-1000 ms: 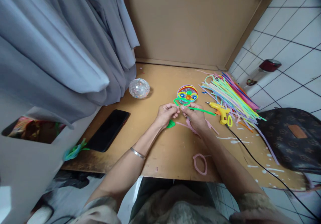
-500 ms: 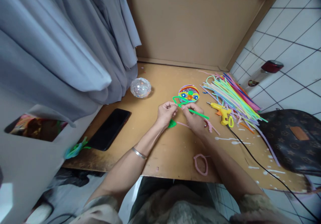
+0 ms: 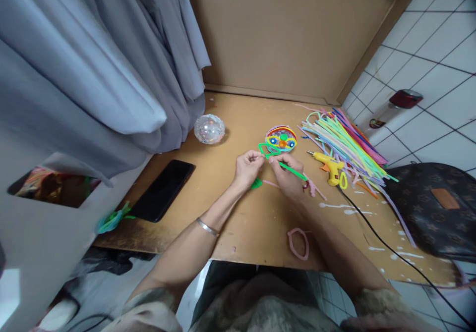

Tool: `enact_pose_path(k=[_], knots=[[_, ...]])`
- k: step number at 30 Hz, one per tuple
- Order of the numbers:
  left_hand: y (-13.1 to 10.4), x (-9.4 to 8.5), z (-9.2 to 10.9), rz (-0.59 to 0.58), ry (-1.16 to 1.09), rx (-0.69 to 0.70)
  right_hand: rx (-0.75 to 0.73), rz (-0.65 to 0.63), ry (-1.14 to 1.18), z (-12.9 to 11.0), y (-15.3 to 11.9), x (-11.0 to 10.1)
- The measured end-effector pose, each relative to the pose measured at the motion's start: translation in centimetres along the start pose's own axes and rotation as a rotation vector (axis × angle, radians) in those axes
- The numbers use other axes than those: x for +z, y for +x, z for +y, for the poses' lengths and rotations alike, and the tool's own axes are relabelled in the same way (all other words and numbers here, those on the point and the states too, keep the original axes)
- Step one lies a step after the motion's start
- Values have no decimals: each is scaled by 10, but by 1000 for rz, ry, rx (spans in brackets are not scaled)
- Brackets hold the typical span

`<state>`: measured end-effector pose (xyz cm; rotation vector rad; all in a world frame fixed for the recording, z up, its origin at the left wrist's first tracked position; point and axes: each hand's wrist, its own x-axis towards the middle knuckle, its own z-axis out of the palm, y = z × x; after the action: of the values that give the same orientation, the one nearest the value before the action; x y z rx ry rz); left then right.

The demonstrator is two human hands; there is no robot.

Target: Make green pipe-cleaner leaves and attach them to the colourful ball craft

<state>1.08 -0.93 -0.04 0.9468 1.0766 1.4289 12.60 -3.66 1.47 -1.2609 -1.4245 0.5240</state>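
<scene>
Between my hands is a green pipe cleaner [image 3: 293, 171], bent into a loop at its far end, with a straight tail running out under my right hand. My left hand [image 3: 247, 169] is closed, pinching it near the bend. Thumb and fingers of my right hand [image 3: 285, 169] are closed on it just to the right. Just beyond the loop sits a round ornament [image 3: 281, 138] with red and yellow bands, blue eyes and an orange nose. A green fuzzy piece [image 3: 256, 183] lies beside my left wrist, partly hidden. A pink pipe-cleaner loop [image 3: 298, 244] lies nearer me.
A yellow glue gun [image 3: 330, 167] with a black cord lies right of my hands, before a pile of coloured pipe cleaners [image 3: 345, 146]. A clear ball [image 3: 209, 129] and a black phone [image 3: 163, 190] are on the left. A brown patterned bag [image 3: 431, 208] stands at right.
Both hands keep their pinch on the green pipe cleaner. Its loop and tail have shifted very slightly; the rest of the table looks the same.
</scene>
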Motion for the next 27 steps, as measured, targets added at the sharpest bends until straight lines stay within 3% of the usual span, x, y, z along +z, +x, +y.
enact_pose_path(k=[5, 10, 14, 20, 24, 27], knots=[[1, -1, 2, -58, -187, -86, 214, -64, 205, 7, 1, 1], [1, -6, 8, -286, -290, -204, 462, -98, 509, 15, 8, 2], [-1, -10, 10, -484, -292, -217, 505, -83, 665, 11, 12, 2], [-5, -14, 11, -664, -256, -237, 519, -194, 737, 2, 12, 0], [-7, -13, 12, -678, -210, -251, 484, -199, 734, 5, 10, 1], [-8, -9, 10, -601, -166, -220, 484, -156, 716, 8, 10, 3]])
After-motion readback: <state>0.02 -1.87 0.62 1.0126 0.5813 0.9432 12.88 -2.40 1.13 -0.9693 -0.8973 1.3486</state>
